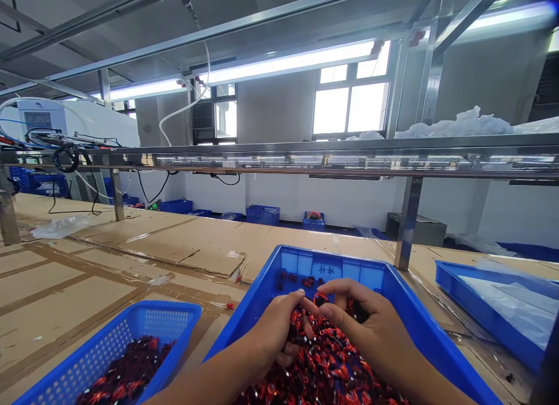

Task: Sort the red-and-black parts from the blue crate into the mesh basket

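Left hand: the left hand [273, 329] is curled, palm down, its fingers sunk into a tangled heap of small red-and-black pieces [318, 364].
Right hand: the right hand [360, 318] is curved the same way, fingers closed around a dark clump; exactly what it pinches is hidden.
Between the hands: the fingertips nearly meet over the heap, both hands turned inward.
Long axis: the pieces are too knotted for any single direction to show.
Under the hands: a shallow blue plastic tray [340, 260] holds the heap, with a few loose bits near its far wall.
Writing: moulded characters [325, 269] on that wall, unreadable.
Left of the hands: a perforated blue plastic basket [109, 347] is full of similar pieces [126, 373].
Right of the hands: a blue tray [463, 286] holds clear plastic film [510, 306].
Beneath everything: brown cardboard sheets [131, 312] cover the bench.
Beyond the hands: a stainless-steel rail [305, 159] runs across.
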Motion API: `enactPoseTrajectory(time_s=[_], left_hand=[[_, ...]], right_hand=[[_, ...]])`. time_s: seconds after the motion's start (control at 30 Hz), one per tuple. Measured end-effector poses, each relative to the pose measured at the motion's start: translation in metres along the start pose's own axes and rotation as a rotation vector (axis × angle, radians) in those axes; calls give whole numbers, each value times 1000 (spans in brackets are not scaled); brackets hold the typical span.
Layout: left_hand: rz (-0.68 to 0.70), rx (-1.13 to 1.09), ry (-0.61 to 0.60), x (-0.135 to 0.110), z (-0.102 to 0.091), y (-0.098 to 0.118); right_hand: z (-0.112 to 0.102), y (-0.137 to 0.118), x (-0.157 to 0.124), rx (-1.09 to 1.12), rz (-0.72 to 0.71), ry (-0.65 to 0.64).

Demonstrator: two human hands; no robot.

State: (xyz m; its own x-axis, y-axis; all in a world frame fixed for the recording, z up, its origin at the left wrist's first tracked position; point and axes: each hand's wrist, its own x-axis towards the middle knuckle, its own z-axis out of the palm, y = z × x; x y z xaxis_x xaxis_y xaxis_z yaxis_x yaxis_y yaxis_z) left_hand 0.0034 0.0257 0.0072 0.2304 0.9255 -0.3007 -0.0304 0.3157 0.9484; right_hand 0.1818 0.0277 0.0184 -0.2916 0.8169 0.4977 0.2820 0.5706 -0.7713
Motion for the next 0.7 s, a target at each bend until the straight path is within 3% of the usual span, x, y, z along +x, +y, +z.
enactPoseTrajectory(time_s=[0.07,0.23,0.3,0.4,0.57,0.7], left_hand=[[18,-2,-11,-1,1,1],[19,-10,-18,1,3,-2],[11,-50,1,4,4,-5],[-22,-187,25,8,4,-9],[-112,-498,-73,13,-4,-8],[-172,-549,-156,13,-8,-6]], right_hand=[[0,1,2,169,99,-4],[-3,12,12,889,425,-59],[-3,16,14,957,500,-67],[2,18,13,690,500,-139],[13,13,4,-130,-37,-187],[15,14,-1,-330,-240,-225]])
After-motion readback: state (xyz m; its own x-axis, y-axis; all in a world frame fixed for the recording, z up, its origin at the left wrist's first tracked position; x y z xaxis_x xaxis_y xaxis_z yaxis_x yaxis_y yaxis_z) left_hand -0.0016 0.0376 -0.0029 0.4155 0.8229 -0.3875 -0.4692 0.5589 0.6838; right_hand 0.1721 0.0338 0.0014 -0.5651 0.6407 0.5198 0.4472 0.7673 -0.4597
